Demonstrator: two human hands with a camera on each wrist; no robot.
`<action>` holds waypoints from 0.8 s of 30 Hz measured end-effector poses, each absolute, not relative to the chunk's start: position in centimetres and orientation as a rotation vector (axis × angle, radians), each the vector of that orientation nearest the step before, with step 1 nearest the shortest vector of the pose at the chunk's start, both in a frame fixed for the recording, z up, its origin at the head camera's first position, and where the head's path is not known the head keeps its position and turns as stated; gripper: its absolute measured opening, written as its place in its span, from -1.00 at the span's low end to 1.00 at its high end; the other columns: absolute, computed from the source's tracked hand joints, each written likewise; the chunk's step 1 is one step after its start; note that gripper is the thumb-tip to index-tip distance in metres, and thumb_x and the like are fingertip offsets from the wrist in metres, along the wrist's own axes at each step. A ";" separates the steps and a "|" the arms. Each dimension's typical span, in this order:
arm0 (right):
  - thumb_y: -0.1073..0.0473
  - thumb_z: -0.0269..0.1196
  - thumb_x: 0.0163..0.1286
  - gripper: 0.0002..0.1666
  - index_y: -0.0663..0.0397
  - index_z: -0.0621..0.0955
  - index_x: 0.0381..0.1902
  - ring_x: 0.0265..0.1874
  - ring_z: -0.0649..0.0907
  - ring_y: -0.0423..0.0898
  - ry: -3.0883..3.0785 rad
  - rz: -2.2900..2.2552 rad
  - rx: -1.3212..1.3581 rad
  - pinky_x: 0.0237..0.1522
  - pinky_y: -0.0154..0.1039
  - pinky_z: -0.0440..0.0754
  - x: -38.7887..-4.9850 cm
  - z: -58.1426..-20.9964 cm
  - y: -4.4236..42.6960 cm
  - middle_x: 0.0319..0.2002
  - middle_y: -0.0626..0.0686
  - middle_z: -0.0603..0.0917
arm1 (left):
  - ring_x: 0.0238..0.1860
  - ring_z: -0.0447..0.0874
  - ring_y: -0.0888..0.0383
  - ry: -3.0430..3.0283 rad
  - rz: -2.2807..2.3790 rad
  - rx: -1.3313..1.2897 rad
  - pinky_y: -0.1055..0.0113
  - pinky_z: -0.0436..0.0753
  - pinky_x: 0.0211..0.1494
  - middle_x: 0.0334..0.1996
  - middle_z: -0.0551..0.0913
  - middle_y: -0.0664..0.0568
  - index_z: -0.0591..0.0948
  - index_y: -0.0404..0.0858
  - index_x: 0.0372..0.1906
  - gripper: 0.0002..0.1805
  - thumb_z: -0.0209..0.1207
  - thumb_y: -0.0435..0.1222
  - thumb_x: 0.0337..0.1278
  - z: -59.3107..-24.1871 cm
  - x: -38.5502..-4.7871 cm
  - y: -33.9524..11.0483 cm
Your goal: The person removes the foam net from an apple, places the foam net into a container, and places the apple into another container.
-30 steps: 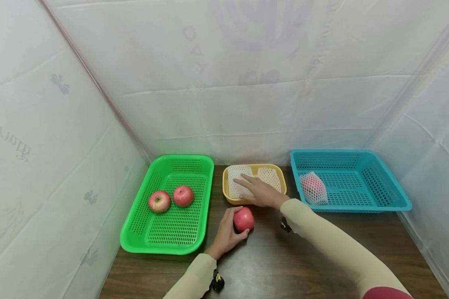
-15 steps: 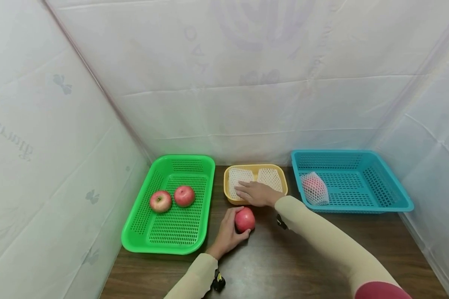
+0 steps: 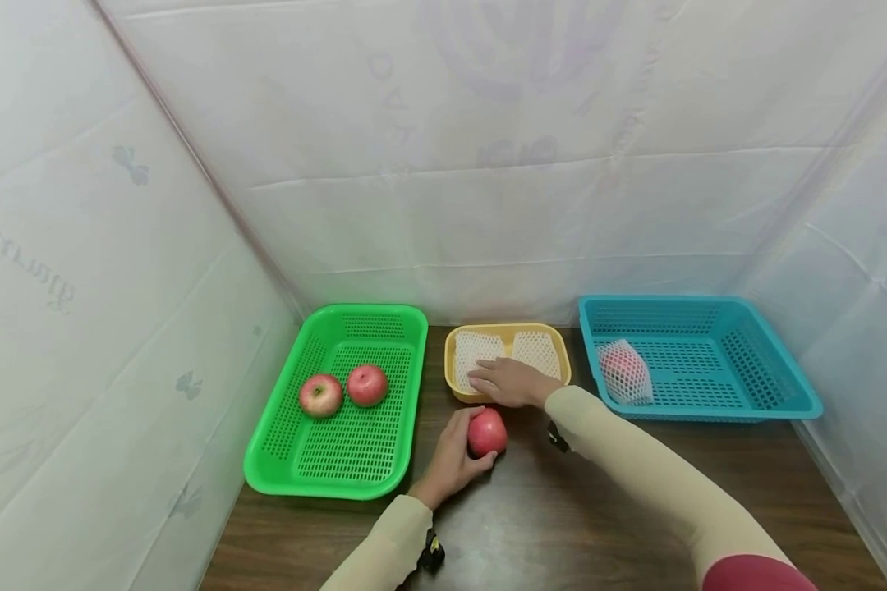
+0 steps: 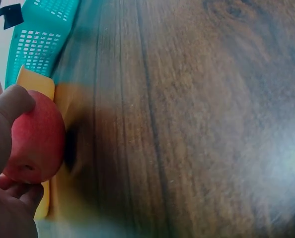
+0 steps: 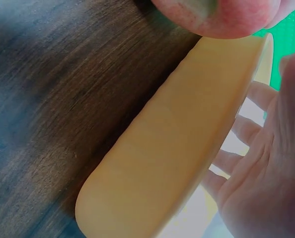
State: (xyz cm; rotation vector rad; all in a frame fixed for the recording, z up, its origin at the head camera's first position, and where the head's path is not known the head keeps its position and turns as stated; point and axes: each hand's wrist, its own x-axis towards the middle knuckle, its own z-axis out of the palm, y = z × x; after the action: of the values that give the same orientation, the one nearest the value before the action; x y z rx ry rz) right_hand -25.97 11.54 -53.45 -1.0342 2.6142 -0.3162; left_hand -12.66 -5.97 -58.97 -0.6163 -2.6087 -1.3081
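My left hand [image 3: 449, 460] grips a red apple [image 3: 487, 432] on the table in front of the small yellow basket [image 3: 567, 361]. In the left wrist view, thumb and fingers curve around this apple [image 4: 38, 139]. My right hand [image 3: 513, 382] reaches over the yellow basket's near rim, its fingers fairly straight on a white foam fruit net [image 3: 476, 349]. A second foam net [image 3: 535, 351] lies beside it in the basket. From the right wrist, the fingers of the right hand [image 5: 271, 158] pass over the basket's rim; their tips are hidden behind its wall [image 5: 162, 139].
On the left stands a green basket [image 3: 325, 488] holding two apples, the left one [image 3: 321, 396] and the right one [image 3: 367, 385]. A blue basket [image 3: 769, 410] at right holds a net-covered apple [image 3: 625, 373]. White sheeting [image 3: 429, 222] walls the back and sides.
My right hand has dropped slightly lower and nearer onto the left foam net, its fingers closer together. The left hand stays on the apple. The view has shifted a little.
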 end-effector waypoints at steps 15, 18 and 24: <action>-0.20 0.13 0.56 -0.33 -0.12 0.43 0.51 0.51 0.32 0.13 2.614 -0.376 -1.059 0.49 0.12 0.26 -25.3 -52.4 12.6 0.53 0.12 0.33 | -0.06 0.62 -0.04 -2.984 -0.811 -0.483 0.09 0.71 -0.07 -0.05 0.58 -0.18 0.44 -0.25 0.14 -0.24 0.62 -0.19 -0.18 -54.9 -13.4 -5.0; -0.16 0.16 0.56 -0.34 -0.10 0.43 0.51 0.51 0.32 0.13 2.619 -0.391 -1.086 0.48 0.13 0.27 -25.2 -52.5 13.1 0.53 0.13 0.33 | -0.14 0.64 -0.04 -3.019 -0.773 -0.494 0.10 0.70 -0.20 -0.12 0.61 -0.16 0.44 -0.23 0.10 -0.25 0.64 -0.20 -0.21 -54.3 -13.5 -4.9; -0.06 0.24 0.53 -0.34 -0.05 0.43 0.50 0.50 0.33 0.16 2.625 -0.417 -1.130 0.48 0.15 0.27 -25.1 -52.2 14.1 0.53 0.16 0.34 | -0.13 0.64 -0.04 -3.030 -0.736 -0.605 0.12 0.68 -0.20 -0.06 0.70 -0.05 0.45 -0.20 0.11 -0.23 0.66 -0.23 -0.25 -53.6 -13.9 -4.9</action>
State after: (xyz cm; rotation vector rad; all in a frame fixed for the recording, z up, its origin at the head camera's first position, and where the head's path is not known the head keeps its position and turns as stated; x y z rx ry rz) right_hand -25.06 14.07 -52.20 -1.1297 2.6246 -0.4170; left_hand -13.88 -4.88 -53.55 -0.6053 -3.0302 -0.7363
